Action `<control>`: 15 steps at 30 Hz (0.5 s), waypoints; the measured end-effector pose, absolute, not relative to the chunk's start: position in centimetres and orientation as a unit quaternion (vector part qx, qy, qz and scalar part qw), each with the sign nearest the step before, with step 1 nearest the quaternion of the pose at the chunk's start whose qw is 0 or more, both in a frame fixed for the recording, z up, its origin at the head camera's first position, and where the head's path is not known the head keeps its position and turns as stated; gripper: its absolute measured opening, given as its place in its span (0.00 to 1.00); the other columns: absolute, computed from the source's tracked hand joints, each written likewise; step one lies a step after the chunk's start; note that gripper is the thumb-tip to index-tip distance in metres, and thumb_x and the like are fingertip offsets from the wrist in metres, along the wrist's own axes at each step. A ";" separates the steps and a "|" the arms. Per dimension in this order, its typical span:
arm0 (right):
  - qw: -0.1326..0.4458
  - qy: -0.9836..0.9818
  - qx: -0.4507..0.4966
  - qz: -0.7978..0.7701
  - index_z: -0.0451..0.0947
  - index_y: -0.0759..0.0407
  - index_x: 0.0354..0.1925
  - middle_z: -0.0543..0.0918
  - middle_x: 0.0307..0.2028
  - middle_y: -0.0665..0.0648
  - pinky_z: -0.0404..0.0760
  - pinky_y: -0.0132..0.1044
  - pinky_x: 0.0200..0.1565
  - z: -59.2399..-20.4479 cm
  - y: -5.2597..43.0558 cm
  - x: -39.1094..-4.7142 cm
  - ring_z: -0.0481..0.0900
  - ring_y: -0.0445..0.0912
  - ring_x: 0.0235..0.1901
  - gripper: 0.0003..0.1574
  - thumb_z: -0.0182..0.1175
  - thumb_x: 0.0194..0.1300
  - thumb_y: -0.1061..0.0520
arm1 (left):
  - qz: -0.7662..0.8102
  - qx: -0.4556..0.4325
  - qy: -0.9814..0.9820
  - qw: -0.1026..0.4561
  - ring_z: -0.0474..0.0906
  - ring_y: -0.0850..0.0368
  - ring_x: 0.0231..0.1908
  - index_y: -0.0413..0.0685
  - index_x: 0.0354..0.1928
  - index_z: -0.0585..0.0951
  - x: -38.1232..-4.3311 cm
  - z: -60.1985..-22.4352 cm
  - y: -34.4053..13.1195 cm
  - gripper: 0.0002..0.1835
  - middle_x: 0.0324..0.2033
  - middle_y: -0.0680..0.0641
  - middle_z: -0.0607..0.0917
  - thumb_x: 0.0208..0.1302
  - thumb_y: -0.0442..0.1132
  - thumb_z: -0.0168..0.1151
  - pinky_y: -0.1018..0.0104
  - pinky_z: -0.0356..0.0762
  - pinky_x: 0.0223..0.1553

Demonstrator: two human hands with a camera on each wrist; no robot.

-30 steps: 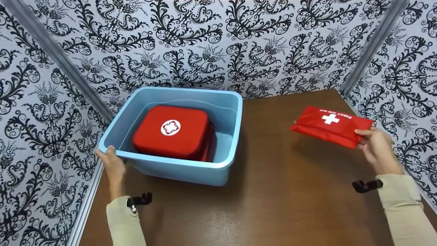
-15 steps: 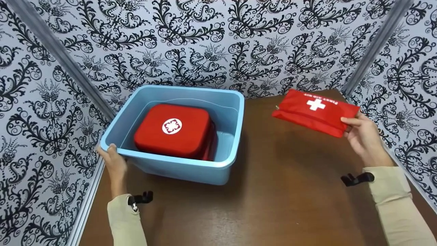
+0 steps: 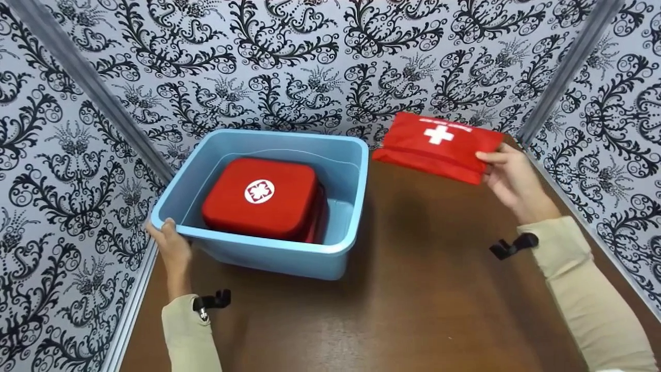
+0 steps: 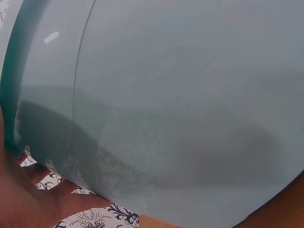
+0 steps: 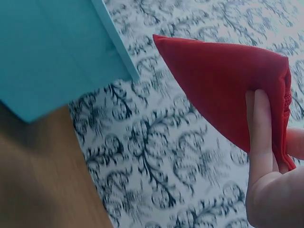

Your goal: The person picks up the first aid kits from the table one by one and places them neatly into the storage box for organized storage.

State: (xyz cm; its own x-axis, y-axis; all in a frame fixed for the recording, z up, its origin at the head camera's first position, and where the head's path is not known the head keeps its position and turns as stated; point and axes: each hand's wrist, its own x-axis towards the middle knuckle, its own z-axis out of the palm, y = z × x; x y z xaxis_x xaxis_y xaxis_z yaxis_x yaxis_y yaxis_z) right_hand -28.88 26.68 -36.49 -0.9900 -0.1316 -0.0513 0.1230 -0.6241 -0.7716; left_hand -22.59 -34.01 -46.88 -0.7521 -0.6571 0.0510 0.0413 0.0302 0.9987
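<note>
My left hand [image 3: 173,248] grips the near left corner of a light blue plastic tub [image 3: 268,258], its thumb over the rim. In the left wrist view the tub's outer wall [image 4: 166,95] fills most of the picture, with the fingers behind its edge. A red first aid case [image 3: 258,196] with a white round emblem lies inside, on top of another dark red item mostly hidden below it. My right hand [image 3: 519,178] pinches the right end of a flat red first aid pouch [image 3: 439,147], holding it in the air right of the tub. The right wrist view shows the pouch's underside [image 5: 218,80] against the fingers.
The tub stands on the left of a brown wooden table [image 3: 413,299]. Walls with black floral patterned paper [image 3: 289,67] close in the back and both sides, joined by grey metal corner posts [image 3: 573,67].
My right hand has carried the red first aid pouch left and upward, closer to the tub. The left hand keeps its grip on the tub, which has barely moved.
</note>
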 end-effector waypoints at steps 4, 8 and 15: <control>0.090 0.439 -0.011 -0.894 0.74 0.62 0.54 0.87 0.45 0.59 0.88 0.41 0.44 -35.7 24.4 -29.3 0.87 0.50 0.38 0.19 0.54 0.67 0.74 | -0.655 0.236 -0.669 0.262 0.49 0.44 0.76 0.47 0.78 0.45 -22.5 -46.9 -34.0 0.32 0.77 0.35 0.51 0.76 0.45 0.32 0.60 0.43 0.79; 0.111 0.457 -0.018 -0.883 0.73 0.61 0.55 0.87 0.44 0.58 0.88 0.42 0.44 -35.1 22.6 -29.6 0.88 0.50 0.39 0.19 0.54 0.68 0.73 | -0.653 0.227 -0.672 0.264 0.50 0.44 0.75 0.46 0.77 0.45 -22.5 -47.1 -34.0 0.32 0.77 0.34 0.52 0.75 0.44 0.32 0.59 0.43 0.79; 0.140 0.494 -0.014 -0.858 0.68 0.61 0.60 0.86 0.45 0.57 0.87 0.40 0.45 -34.4 19.8 -29.9 0.86 0.49 0.40 0.23 0.53 0.69 0.71 | -0.650 0.222 -0.674 0.271 0.48 0.44 0.77 0.45 0.78 0.45 -22.6 -47.3 -34.1 0.32 0.77 0.34 0.51 0.76 0.44 0.33 0.60 0.41 0.79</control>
State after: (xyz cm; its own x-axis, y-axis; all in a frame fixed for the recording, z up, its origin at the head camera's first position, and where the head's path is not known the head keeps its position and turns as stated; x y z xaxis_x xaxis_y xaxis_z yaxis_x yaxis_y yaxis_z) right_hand -29.87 19.77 -34.37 -0.9602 -0.2548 -0.1145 0.2268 -0.4717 -0.8521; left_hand -22.57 -34.13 -47.25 -0.7545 -0.6520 0.0755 0.0524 0.0549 0.9971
